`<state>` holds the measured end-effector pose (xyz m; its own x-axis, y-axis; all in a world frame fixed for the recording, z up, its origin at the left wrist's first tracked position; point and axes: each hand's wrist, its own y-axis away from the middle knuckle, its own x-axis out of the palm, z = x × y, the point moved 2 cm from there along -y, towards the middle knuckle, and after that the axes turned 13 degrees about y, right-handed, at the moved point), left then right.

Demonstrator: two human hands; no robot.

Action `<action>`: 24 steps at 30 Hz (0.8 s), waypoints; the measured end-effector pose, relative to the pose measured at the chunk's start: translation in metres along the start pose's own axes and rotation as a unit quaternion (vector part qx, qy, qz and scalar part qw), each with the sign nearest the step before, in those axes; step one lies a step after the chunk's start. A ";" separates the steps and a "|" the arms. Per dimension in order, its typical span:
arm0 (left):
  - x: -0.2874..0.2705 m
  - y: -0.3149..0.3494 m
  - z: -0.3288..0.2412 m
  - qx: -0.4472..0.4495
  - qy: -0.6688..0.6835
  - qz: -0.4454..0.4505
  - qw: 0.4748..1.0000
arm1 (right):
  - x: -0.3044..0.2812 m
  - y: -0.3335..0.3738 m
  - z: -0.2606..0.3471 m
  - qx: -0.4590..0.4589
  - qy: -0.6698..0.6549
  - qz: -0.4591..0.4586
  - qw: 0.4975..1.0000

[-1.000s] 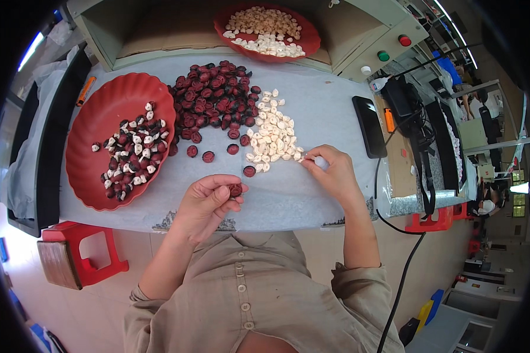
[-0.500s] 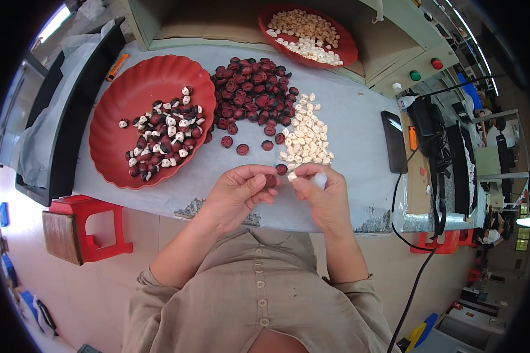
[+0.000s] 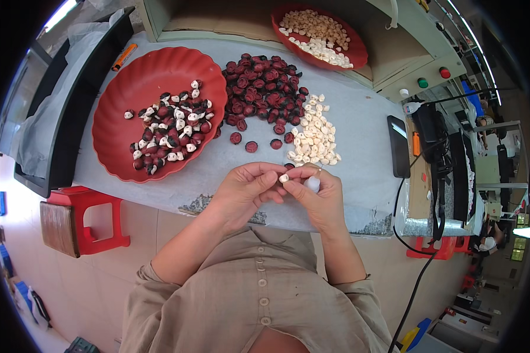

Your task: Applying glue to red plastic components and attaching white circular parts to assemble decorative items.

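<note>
My left hand (image 3: 244,191) is closed in a pinch on a small dark red round piece, now mostly hidden by the fingers. Against it, the thumb and forefinger of my right hand (image 3: 320,197) pinch a small cream-white piece (image 3: 284,177). A small whitish bottle with a thin needle tip (image 3: 312,185) is also tucked in my right hand. Just beyond the hands lie a heap of dark red and black cup-shaped pieces (image 3: 259,88) and a pile of cream-white pieces (image 3: 315,135). Joined red-and-white pieces (image 3: 171,132) lie in a scalloped red dish (image 3: 118,88) on the left.
Another red dish (image 3: 362,56) with cream and tan pieces sits at the cabinet opening (image 3: 218,17). A black tray (image 3: 79,100) stands at the left edge. On the right are a phone (image 3: 398,147), cables and a black bag. A red stool (image 3: 94,220) stands below the table.
My hands have come together, bringing the white piece up against the dark red one, which the fingers now mostly cover. The whole view has shifted slightly.
</note>
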<state>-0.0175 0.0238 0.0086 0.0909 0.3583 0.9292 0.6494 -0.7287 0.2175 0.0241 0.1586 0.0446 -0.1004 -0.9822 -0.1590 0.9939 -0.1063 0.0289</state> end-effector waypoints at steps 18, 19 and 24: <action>0.006 0.003 0.001 0.039 -0.039 -0.035 0.998 | -0.022 0.005 0.000 0.033 0.082 -0.055 0.995; 0.006 0.003 0.000 0.030 -0.024 -0.034 0.999 | -0.028 0.005 -0.002 0.055 0.043 -0.094 0.993; 0.003 0.000 0.010 0.078 -0.145 -0.017 0.986 | -0.047 0.014 -0.024 0.053 -0.083 -0.146 0.984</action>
<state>-0.0096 0.0307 0.0084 0.2650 0.5488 0.7929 0.7623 -0.6228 0.1762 0.0436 0.2070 0.0290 -0.3964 -0.9180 -0.0133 0.9119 -0.3953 0.1105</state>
